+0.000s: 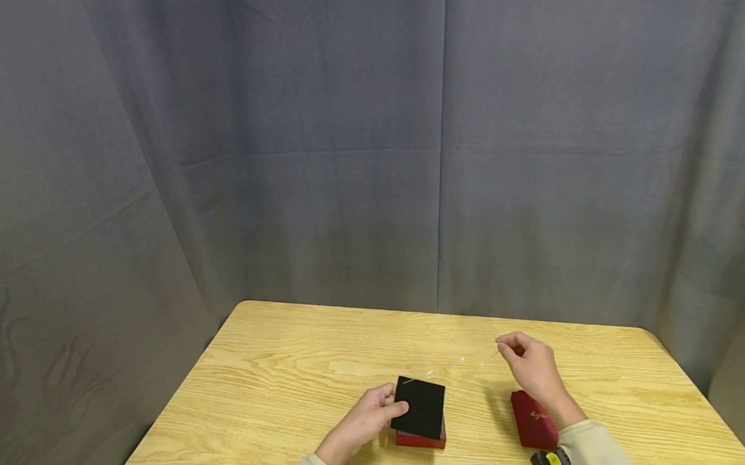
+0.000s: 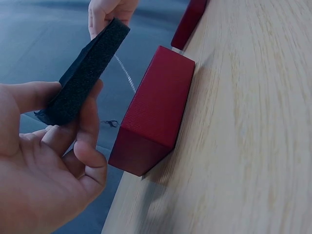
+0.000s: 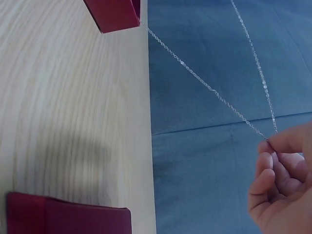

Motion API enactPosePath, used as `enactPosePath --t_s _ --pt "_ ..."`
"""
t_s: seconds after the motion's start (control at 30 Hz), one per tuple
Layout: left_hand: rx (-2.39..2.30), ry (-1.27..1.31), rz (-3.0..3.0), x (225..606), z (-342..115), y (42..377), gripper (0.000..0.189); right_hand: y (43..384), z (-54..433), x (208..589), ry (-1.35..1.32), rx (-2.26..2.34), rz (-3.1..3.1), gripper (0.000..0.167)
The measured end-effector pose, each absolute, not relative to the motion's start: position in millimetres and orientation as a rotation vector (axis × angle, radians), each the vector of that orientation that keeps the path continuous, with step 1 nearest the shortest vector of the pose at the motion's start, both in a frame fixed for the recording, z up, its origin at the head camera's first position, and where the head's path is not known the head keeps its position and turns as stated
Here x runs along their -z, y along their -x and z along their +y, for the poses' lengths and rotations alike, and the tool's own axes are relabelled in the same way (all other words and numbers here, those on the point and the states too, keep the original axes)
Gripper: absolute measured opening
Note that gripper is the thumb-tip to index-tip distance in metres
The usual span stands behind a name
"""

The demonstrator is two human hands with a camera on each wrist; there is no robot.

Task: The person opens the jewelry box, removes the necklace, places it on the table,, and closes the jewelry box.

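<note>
My left hand (image 1: 368, 416) grips a black foam pad (image 1: 422, 406) by its left edge, thumb on the top face and fingers beneath. The pad is tilted over a small red box (image 2: 161, 95), which stands on the table. Off to the right, my right hand (image 1: 533, 368) pinches a fine silver chain necklace (image 3: 214, 91) between thumb and fingertips, above the table. Two strands of the chain stretch from those fingertips back toward the pad and red box. A short bit of chain shows across the pad's far corner in the head view. The box's inside is mostly hidden by the pad.
A dark red box part with gold lettering (image 1: 532, 418) lies on the wooden table (image 1: 279, 372) below my right wrist, partly covered by the forearm. A watch (image 1: 549, 460) is on the right wrist. Grey curtains (image 1: 345, 158) hang behind the table.
</note>
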State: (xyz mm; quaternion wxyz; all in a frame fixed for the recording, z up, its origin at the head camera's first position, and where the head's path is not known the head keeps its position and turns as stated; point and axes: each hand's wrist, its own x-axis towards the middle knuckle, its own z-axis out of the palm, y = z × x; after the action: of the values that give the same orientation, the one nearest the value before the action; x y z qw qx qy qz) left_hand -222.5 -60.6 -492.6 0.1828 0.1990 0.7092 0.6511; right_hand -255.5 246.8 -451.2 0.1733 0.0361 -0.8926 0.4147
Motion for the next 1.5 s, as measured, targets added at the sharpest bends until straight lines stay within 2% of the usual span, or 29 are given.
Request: enactPosePath --t_s 0.27,0.5,0.77,0.87,1.0,1.23,1.5 --pt "-1.831 -0.551 2.027 495 -60 223 0.016 255 255 446 -0.074 -1.164 -2.556 0.018" --pt "-1.83 -0.534 2.027 493 -60 223 0.012 257 262 443 -0.068 -1.114 -2.547 0.019" --pt "-1.821 -0.532 2.034 495 -60 223 0.022 258 271 440 -0.066 -1.085 -2.555 0.02" --pt "-1.818 -0.535 2.033 495 -61 223 0.021 259 274 439 -0.074 -1.069 -2.548 0.02" --pt "-1.824 -0.542 2.018 494 -63 222 0.009 262 277 440 -0.076 -1.053 -2.543 0.021" --pt "-1.832 -0.55 2.007 492 -62 222 0.014 266 280 443 -0.059 -1.042 -2.543 0.017" --pt "-1.859 -0.545 1.974 492 -61 221 0.022 266 282 442 -0.03 -1.078 -2.564 0.022"
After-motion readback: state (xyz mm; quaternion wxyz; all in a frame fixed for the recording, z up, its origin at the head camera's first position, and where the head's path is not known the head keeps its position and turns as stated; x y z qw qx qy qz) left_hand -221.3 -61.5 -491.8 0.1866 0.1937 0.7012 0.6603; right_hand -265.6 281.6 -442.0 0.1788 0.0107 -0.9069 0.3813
